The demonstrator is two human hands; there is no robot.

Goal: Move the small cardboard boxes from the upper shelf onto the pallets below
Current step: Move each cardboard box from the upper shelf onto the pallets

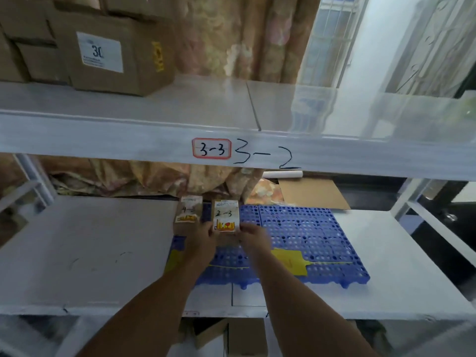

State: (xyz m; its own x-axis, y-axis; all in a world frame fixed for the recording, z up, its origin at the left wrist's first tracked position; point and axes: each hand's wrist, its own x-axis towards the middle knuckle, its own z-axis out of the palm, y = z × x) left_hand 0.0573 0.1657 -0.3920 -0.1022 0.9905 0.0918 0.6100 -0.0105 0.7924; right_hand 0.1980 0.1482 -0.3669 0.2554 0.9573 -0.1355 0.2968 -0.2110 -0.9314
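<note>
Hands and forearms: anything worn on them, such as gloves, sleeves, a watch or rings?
Nothing that shows. The left hand and right hand are bare, without gloves. Both forearms are uncovered to the bottom edge, with no sleeve, watch or band. The fingers are too blurred to rule out rings.

A small box (226,215) labelled "2-3" stands upright over the blue perforated pallets (296,233), near their back left; a second box (188,210), "4-3", stands just left of it, at the pallets' left edge

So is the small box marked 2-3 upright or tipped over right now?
Upright. The small box marked 2-3 stands on end over the blue pallet, label facing the camera, gripped by the left hand and right hand.
</note>
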